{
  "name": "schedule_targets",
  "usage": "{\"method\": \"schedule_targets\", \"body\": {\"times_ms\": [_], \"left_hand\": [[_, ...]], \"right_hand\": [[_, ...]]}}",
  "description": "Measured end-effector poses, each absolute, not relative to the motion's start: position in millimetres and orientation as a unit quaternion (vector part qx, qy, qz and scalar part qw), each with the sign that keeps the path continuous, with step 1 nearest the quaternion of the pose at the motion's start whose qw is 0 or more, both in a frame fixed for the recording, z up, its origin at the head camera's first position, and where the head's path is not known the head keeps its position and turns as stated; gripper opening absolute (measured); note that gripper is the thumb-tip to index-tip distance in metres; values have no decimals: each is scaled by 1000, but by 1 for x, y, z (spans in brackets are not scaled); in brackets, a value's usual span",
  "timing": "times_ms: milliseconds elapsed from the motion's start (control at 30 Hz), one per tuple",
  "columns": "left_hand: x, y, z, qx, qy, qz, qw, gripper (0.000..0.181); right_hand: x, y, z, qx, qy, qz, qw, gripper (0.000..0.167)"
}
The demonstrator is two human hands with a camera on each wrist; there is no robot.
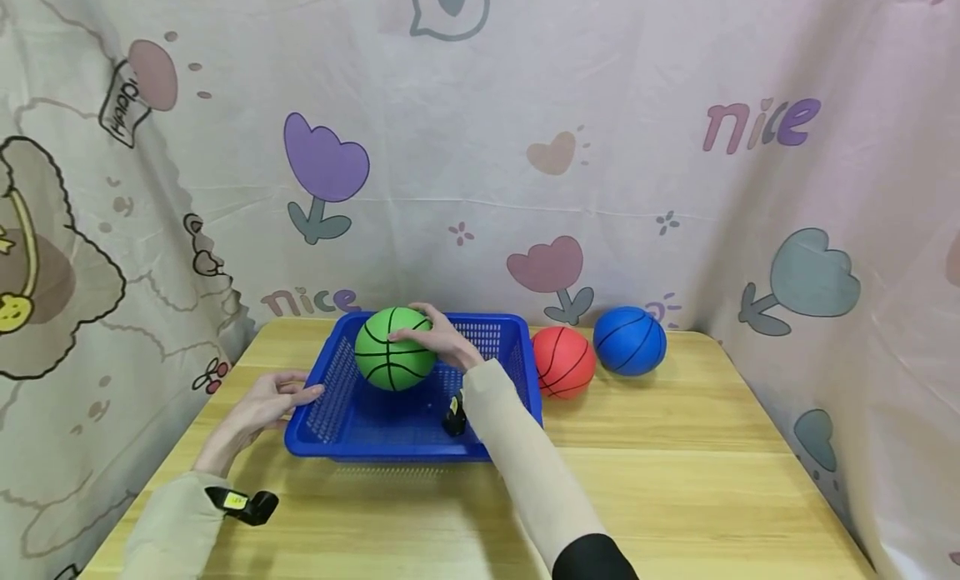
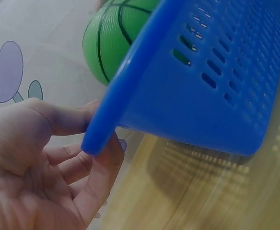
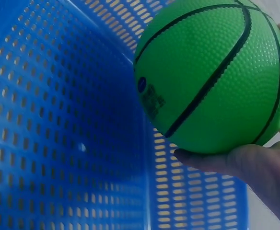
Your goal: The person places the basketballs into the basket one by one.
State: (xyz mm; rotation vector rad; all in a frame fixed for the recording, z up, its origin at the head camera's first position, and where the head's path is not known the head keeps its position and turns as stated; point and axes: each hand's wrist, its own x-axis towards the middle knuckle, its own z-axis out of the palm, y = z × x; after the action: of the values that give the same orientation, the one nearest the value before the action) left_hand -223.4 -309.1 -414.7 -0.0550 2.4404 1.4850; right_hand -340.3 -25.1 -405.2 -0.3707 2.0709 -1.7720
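Observation:
A green toy basketball [image 1: 390,359] is gripped by my right hand [image 1: 438,337], whose thumb and fingers curl round its right side and top. The ball is at the back left of a blue plastic basket [image 1: 405,455] with slotted walls; whether it touches the bottom I cannot tell. On the basket's left rim [image 2: 118,91], my left hand [image 1: 266,405] pinches the edge, thumb above and fingers below. The right wrist view shows the right thumb [image 3: 212,160] pressed along the ball's side, with the bare basket bottom beside it.
Just right of the basket sits a red basketball [image 1: 564,363]. A blue basketball [image 1: 630,341] lies further right, near the table's back edge. All stand on a wooden table [image 1: 675,480], with a printed curtain [image 1: 450,188] hanging behind and at both sides.

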Motion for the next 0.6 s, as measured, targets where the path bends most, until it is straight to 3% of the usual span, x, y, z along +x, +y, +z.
{"method": "schedule_targets", "body": {"times_ms": [600], "left_hand": [[-223,-308,-414,-21,844,517,141,74]], "right_hand": [[-337,-41,-421,-140,751,-613,203,87]]}}
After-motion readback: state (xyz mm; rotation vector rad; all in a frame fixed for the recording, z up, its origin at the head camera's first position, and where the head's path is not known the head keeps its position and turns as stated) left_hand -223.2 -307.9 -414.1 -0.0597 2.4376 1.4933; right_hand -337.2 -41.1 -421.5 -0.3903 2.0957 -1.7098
